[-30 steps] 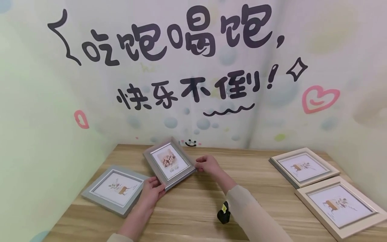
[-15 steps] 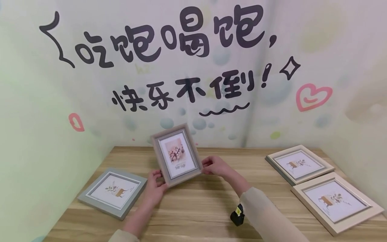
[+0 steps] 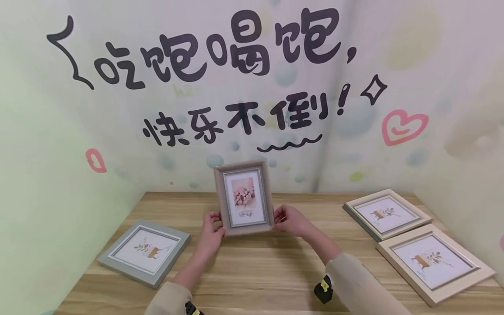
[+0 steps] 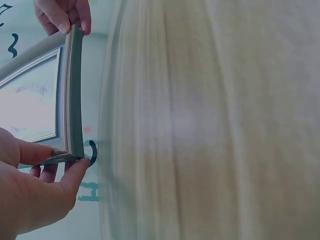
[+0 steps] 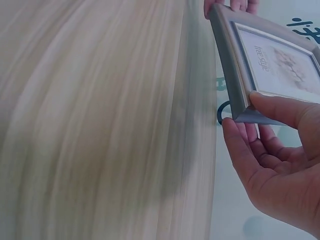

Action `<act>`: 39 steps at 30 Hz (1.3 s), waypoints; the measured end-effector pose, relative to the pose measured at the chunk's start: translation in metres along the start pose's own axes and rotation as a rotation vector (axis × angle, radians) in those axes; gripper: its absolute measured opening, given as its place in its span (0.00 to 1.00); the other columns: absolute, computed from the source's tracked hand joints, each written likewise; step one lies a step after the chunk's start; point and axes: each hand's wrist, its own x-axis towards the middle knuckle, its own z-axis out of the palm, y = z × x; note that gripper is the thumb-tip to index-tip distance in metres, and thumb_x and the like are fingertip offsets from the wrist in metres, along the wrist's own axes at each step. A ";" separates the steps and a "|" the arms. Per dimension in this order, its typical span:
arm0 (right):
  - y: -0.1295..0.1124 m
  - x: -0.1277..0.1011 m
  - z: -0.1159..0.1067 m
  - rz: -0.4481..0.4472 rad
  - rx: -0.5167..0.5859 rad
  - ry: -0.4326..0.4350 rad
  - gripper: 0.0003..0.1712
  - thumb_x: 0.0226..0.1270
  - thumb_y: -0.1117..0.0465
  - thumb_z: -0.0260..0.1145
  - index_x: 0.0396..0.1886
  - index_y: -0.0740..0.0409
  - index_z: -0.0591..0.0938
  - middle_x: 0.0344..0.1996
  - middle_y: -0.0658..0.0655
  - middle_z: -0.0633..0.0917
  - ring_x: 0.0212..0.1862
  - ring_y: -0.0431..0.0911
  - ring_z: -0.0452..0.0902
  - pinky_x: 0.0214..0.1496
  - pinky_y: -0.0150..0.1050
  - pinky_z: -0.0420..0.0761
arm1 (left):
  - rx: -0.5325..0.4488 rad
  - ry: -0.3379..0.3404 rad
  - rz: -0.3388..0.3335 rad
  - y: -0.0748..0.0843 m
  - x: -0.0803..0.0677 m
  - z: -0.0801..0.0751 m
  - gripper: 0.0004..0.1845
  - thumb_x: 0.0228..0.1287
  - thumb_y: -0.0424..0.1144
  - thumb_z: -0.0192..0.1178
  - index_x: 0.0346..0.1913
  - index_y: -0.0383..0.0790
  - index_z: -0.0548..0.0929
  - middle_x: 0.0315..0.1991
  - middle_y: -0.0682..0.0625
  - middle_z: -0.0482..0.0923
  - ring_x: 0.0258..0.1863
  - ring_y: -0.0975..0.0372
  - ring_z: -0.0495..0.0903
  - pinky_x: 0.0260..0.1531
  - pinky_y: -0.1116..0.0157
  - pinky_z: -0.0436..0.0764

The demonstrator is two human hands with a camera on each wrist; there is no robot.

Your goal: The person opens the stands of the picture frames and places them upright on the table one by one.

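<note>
Pastel walls with painted lettering back a wooden table (image 3: pixel 260 267), where a small grey photo frame (image 3: pixel 244 199) stands upright at the centre of the head view. The left hand (image 3: pixel 212 227) pinches its lower left edge and the right hand (image 3: pixel 289 220) its lower right, hands apart. A grey square frame (image 3: pixel 143 251) lies flat at lower left, two cream frames (image 3: pixel 413 234) at right, with bare wood in front of the hands.
</note>
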 end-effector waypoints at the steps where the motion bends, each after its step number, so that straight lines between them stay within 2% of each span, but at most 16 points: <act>1: 0.001 -0.001 0.000 0.001 -0.001 0.008 0.18 0.54 0.72 0.72 0.42 0.71 0.75 0.35 0.61 0.80 0.39 0.44 0.76 0.38 0.31 0.79 | 0.006 0.000 0.001 0.000 0.002 0.001 0.23 0.65 0.18 0.49 0.61 0.24 0.60 0.62 0.23 0.67 0.57 0.35 0.76 0.55 0.48 0.83; 9: 0.008 -0.009 0.001 -0.029 -0.007 0.044 0.19 0.50 0.72 0.76 0.37 0.68 0.74 0.35 0.61 0.81 0.39 0.45 0.79 0.38 0.32 0.80 | 0.057 0.017 -0.023 -0.001 0.010 0.009 0.21 0.66 0.20 0.50 0.61 0.26 0.64 0.63 0.26 0.70 0.57 0.38 0.77 0.55 0.49 0.83; 16: 0.012 -0.012 0.003 -0.036 -0.046 0.066 0.21 0.47 0.73 0.77 0.34 0.66 0.73 0.34 0.59 0.82 0.37 0.44 0.81 0.41 0.35 0.83 | 0.057 0.078 0.016 -0.003 0.018 0.021 0.19 0.60 0.17 0.51 0.55 0.25 0.66 0.59 0.24 0.73 0.55 0.36 0.79 0.58 0.47 0.81; 21: 0.013 -0.015 0.002 -0.026 -0.079 0.079 0.22 0.45 0.74 0.78 0.33 0.65 0.72 0.33 0.59 0.81 0.38 0.46 0.82 0.42 0.38 0.84 | 0.056 0.070 0.008 -0.002 0.022 0.026 0.19 0.62 0.18 0.52 0.56 0.25 0.67 0.59 0.24 0.74 0.55 0.37 0.79 0.58 0.47 0.81; 29: 0.013 -0.019 0.004 -0.046 -0.178 0.069 0.23 0.43 0.73 0.80 0.32 0.61 0.73 0.31 0.56 0.83 0.38 0.46 0.84 0.39 0.36 0.85 | 0.103 0.071 -0.003 -0.005 0.027 0.028 0.14 0.62 0.22 0.57 0.51 0.27 0.70 0.55 0.27 0.78 0.54 0.39 0.81 0.56 0.48 0.82; 33: 0.014 -0.023 0.004 -0.046 -0.212 0.064 0.23 0.44 0.73 0.79 0.34 0.62 0.74 0.31 0.55 0.83 0.37 0.45 0.83 0.39 0.36 0.84 | 0.098 0.074 0.005 -0.005 0.028 0.030 0.12 0.62 0.22 0.58 0.47 0.27 0.72 0.52 0.28 0.80 0.53 0.40 0.82 0.54 0.49 0.84; 39: 0.017 -0.028 0.006 -0.055 -0.266 0.057 0.29 0.44 0.72 0.80 0.48 0.66 0.78 0.33 0.56 0.85 0.37 0.44 0.82 0.38 0.35 0.84 | 0.116 0.074 0.015 -0.006 0.027 0.032 0.09 0.61 0.22 0.61 0.43 0.27 0.75 0.46 0.32 0.82 0.49 0.43 0.84 0.47 0.53 0.86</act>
